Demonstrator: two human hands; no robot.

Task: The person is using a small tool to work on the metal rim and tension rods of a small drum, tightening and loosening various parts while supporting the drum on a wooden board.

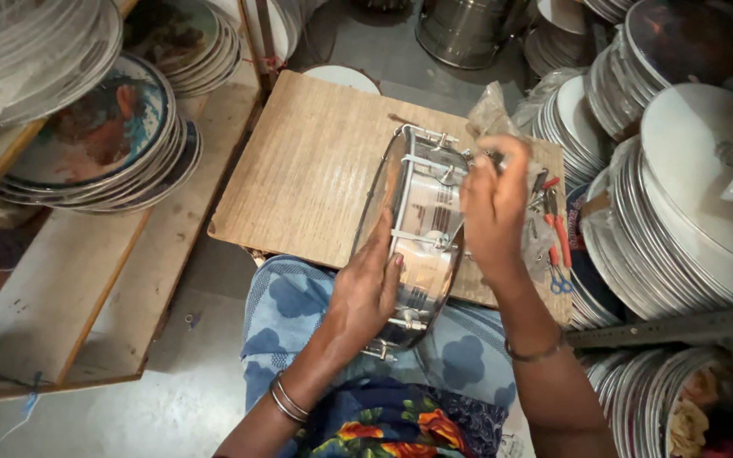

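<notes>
Small metal frame drum (417, 233) stood on edge at the near edge of the wooden board (307, 170) that serves as the surface, lower rim resting toward the lap, so the shell's tension hardware faces up within reach. Left hand (366, 293) pressed flat against the drum's transparent head side, fingers spread and apart, not gripping, apparently bracing the drum upright against tipping. Right hand (494, 212) above the drum's far rim, fingers pinched together on something small at a lug; what exactly is pinched cannot be told. Red-handled pliers (560, 233) and blue-handled scissors (560, 278) lying just right of the drum, close to the working hand. Stacks of finished drum frames (680, 212) further right of the drum, decorated ones (103, 136) on a shelf well left
</notes>
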